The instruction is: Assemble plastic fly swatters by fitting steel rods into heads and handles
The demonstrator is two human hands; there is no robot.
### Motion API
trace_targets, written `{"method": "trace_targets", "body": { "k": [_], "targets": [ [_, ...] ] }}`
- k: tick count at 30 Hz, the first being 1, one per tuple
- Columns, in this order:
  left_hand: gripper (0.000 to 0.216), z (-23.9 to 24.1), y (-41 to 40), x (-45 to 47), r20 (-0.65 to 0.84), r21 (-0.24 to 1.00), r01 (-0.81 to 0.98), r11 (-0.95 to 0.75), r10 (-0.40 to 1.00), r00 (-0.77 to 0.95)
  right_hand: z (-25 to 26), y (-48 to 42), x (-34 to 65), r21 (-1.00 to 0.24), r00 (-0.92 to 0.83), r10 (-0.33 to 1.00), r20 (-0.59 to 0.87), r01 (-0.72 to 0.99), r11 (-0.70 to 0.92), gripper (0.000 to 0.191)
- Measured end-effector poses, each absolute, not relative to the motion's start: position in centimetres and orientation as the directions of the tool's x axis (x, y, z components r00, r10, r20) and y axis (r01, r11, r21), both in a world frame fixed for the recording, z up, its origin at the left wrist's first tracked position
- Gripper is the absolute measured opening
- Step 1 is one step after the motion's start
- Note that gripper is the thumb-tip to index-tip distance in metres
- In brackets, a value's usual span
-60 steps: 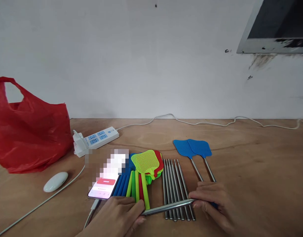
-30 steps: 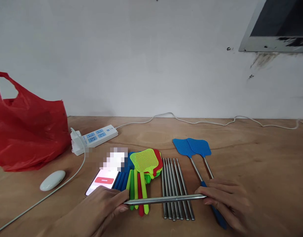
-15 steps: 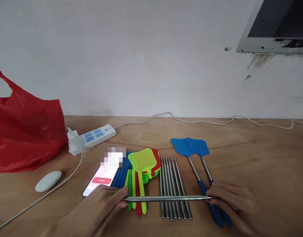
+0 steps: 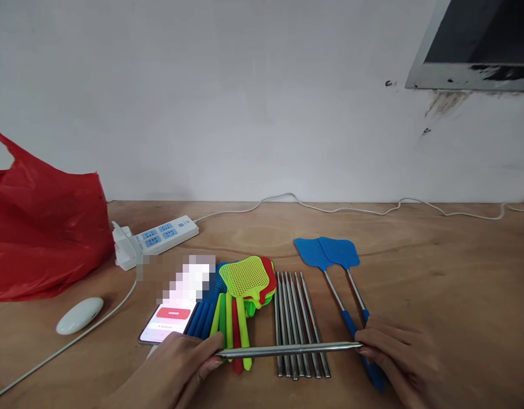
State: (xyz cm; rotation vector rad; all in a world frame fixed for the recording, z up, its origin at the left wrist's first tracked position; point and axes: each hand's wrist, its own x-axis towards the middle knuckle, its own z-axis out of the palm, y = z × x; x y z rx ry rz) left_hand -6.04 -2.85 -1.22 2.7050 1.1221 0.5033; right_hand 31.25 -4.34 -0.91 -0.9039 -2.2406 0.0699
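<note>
Pinched at its two ends, one metal rod (image 4: 283, 351) is held nearly level by the left hand (image 4: 183, 360) and the right hand (image 4: 398, 349), above the near part of the wooden tabletop (image 4: 458, 267). Toward the back left corner, a red plastic bag (image 4: 49, 227) is set. Left of centre, a pile of coloured fly swatters (image 4: 246, 277) is laid, handles toward the near edge and crossed in view by the rod. Right of centre, two blue fly swatters (image 4: 342, 251) are laid, heads toward the back edge, handles partly hidden by the right hand; whether they are touched cannot be told. Beside the bag, a power strip (image 4: 162, 238) is placed. Between the swatter groups, loose rods (image 4: 290, 315) are lined up. Left of the pile, a phone (image 4: 179, 304) is laid, and nearer the left edge, a white oval object (image 4: 80, 316).
</note>
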Motion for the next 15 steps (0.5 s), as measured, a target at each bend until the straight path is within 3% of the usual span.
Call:
{"method": "trace_targets", "body": {
  "k": [8, 15],
  "targets": [
    [0.044, 0.7, -3.6, -4.9, 0.373, 0.264, 0.704, -0.66, 0.743, 0.556, -2.5, -4.6, 31.9, -0.331, -0.472, 0.658, 0.587, 0.602, 0.727, 0.028],
    [0.049, 1.9, -4.0, -3.9, 0.403, 0.25, 0.716, -0.651, 0.743, 0.535, -2.0, -4.8, 31.3, -0.235, -0.473, 0.596, 0.649, 0.621, 0.748, 0.026]
  ]
}}
